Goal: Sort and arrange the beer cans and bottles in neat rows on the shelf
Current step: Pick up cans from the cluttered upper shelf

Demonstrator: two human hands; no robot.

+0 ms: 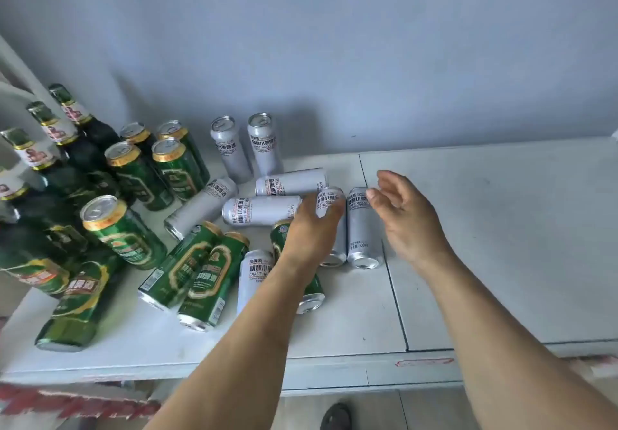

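Observation:
On the white shelf (485,246), my left hand (311,229) grips a silver beer can (329,200) lying on its side. Beside it lies another silver can (363,229); my right hand (404,212) hovers over it with fingers relaxed, its fingertips close to the can's top end. Two silver cans (264,142) stand upright at the back. Several more silver cans (261,210) lie on their sides in the middle. Green cans (200,262) lie in front, others stand (174,165) at the left. Green bottles (50,129) stand at the far left, and one bottle (78,299) lies down.
A grey wall (334,45) rises behind the shelf. A seam (394,296) divides the shelf top into two panels. The right panel holds nothing. Red markings (424,361) run along the front edge. A dark shoe (336,416) shows on the floor below.

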